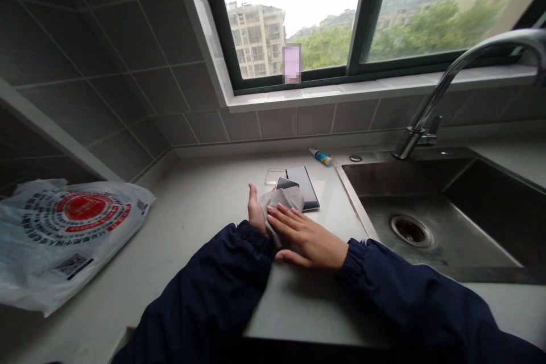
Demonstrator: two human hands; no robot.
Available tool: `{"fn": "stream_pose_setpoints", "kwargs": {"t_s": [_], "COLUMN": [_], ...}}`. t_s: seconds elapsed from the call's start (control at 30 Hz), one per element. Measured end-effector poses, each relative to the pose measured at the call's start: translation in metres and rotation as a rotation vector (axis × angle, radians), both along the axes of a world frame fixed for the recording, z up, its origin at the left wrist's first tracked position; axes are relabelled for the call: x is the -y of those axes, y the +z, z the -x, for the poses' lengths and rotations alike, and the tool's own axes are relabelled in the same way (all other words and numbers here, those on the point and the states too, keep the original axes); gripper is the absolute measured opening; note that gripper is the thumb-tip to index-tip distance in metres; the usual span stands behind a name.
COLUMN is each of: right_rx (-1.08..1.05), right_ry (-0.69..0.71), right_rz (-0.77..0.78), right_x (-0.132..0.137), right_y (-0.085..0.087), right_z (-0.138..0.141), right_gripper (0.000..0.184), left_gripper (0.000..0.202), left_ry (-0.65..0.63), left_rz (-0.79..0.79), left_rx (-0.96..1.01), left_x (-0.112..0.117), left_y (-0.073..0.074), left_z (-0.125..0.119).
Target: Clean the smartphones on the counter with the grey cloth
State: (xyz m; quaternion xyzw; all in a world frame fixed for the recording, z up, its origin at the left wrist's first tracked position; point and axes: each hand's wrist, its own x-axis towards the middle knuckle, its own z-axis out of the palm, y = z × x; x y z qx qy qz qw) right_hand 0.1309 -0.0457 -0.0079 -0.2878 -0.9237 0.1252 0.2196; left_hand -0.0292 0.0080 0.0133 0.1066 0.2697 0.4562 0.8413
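My left hand (256, 211) lies palm up on the pale countertop (205, 210) and holds a grey cloth (285, 199), its fingers hidden under the fabric. My right hand (307, 236) rests flat on the cloth and across the left palm, fingers stretched out and together. Both arms wear dark navy sleeves. Just beyond the cloth lie two dark phones (303, 186), one partly covered by the cloth, beside a clear phone case (273, 175).
A steel sink (426, 222) with a drain and a curved tap (447, 79) sits to the right. A small tube (321, 156) and a ring (355, 158) lie by the wall. A white plastic bag with red print (68, 233) lies at the left. A window is above.
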Motion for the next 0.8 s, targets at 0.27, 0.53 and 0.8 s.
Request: {"fn": "stream_pose_setpoints", "kwargs": {"t_s": [0.27, 0.53, 0.8], "right_rx": [0.010, -0.020, -0.041], "right_ry": [-0.136, -0.299, -0.418], "right_rz": [-0.032, -0.090, -0.116], "right_x": [-0.007, -0.016, -0.017], "right_y": [-0.003, -0.008, -0.004], "right_z": [-0.005, -0.013, -0.017], "right_gripper": [0.075, 0.072, 0.071], "left_gripper": [0.102, 0.103, 0.102], "left_ry": [-0.133, -0.253, -0.307], "left_rz": [-0.055, -0.128, -0.173], "left_rx": [0.093, 0.173, 0.173], "left_x": [0.008, 0.008, 0.010], "left_y": [0.003, 0.001, 0.003], "left_z": [-0.007, -0.007, -0.007]}}
